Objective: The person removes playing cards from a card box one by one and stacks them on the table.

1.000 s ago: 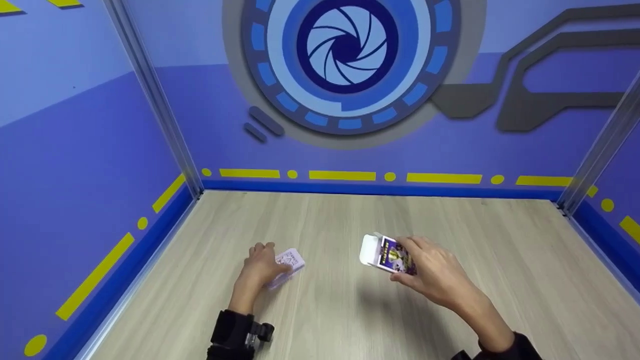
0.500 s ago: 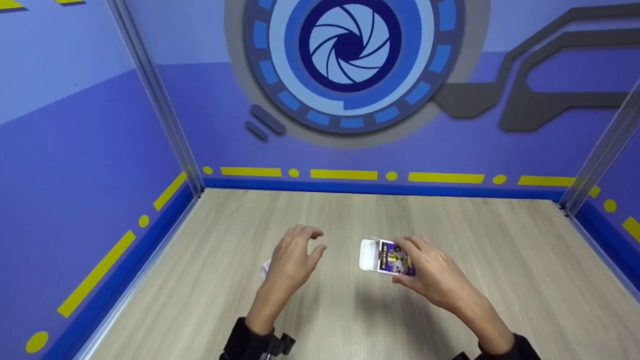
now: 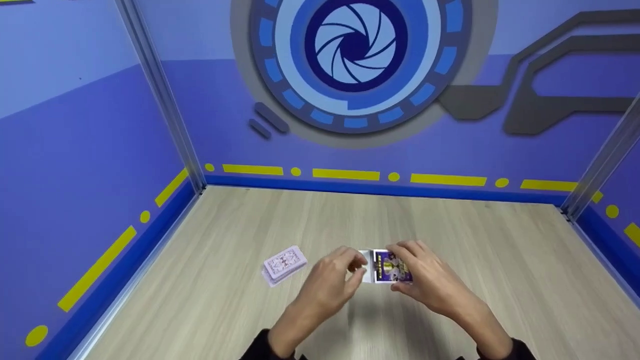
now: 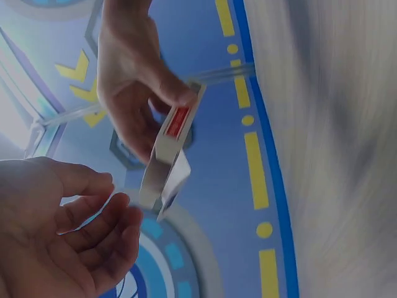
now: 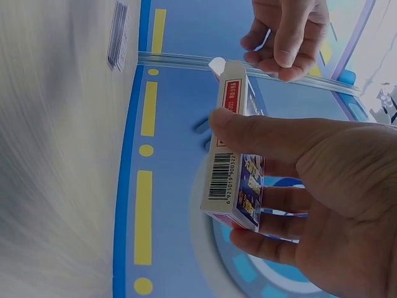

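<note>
My right hand [image 3: 434,276] holds a small purple playing-card box [image 3: 391,266] by its long edges, raised above the table. A barcode and a red label show on the box's narrow side [image 5: 221,177] in the right wrist view. Its end flap [image 4: 176,177] stands out at the end facing my left hand [image 3: 327,280]. Loosely bent, the left fingers sit just beside that flap, with a gap to the box in both wrist views. On the table, left of my left hand, lies a deck of playing cards [image 3: 285,262], patterned backs up, with its lower cards slightly askew.
The light wood tabletop [image 3: 240,225] is bounded by a blue back wall [image 3: 350,155] with yellow marks. A side panel [image 3: 85,200] rises at the left, and another stands at the right edge. Metal posts mark the corners.
My left hand has let go of the deck and moved right to the box's flap, leaving the cards on the table. My right hand keeps holding the box, now turned more level.
</note>
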Motion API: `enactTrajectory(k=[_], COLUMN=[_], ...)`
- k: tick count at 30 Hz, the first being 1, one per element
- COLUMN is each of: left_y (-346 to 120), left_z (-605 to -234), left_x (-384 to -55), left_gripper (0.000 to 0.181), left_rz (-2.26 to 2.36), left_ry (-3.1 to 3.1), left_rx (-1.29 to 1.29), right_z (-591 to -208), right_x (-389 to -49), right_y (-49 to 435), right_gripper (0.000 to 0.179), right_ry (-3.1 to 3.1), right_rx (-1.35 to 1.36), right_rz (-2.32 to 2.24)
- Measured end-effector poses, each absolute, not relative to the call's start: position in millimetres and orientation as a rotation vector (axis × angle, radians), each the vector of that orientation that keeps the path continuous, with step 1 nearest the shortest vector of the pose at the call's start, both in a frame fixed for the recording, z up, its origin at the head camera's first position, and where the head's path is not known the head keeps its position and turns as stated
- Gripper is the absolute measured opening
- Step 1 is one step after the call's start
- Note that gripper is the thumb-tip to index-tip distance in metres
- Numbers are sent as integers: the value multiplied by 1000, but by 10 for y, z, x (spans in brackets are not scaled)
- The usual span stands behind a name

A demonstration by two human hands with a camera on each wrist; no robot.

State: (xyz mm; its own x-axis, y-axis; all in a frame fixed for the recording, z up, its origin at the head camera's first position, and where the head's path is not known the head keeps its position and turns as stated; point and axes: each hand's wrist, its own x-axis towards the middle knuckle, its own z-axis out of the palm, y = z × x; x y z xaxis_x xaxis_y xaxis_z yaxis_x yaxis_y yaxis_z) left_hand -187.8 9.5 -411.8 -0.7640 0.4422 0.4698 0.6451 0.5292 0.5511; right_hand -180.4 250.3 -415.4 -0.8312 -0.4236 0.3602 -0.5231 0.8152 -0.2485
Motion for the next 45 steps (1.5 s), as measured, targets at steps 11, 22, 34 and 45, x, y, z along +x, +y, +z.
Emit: enactTrajectory(k=[11, 22, 34, 45], left_y=[187, 197, 190, 96], left_z=[-4270, -4305, -4370, -4296], left_x=[-1866, -1934, -1964, -2012], left_gripper=[20, 19, 29, 23], left_rz=[-1380, -1568, -1654, -1715], left_ry=[-2496, -2550, -2569, -2541], left_rx=[-904, -716, -648, -726], right_z=[-4159, -4136, -4152, -4173], right_x=[-1763, -1714, -1718, -1778], right_y=[2459, 2434, 2426, 2472], right_gripper=[71, 72, 72, 70], right_ry=[-2701, -2673, -2676, -2699], right_rx=[814, 858, 879, 813], right_rz=[505, 510, 497, 508])
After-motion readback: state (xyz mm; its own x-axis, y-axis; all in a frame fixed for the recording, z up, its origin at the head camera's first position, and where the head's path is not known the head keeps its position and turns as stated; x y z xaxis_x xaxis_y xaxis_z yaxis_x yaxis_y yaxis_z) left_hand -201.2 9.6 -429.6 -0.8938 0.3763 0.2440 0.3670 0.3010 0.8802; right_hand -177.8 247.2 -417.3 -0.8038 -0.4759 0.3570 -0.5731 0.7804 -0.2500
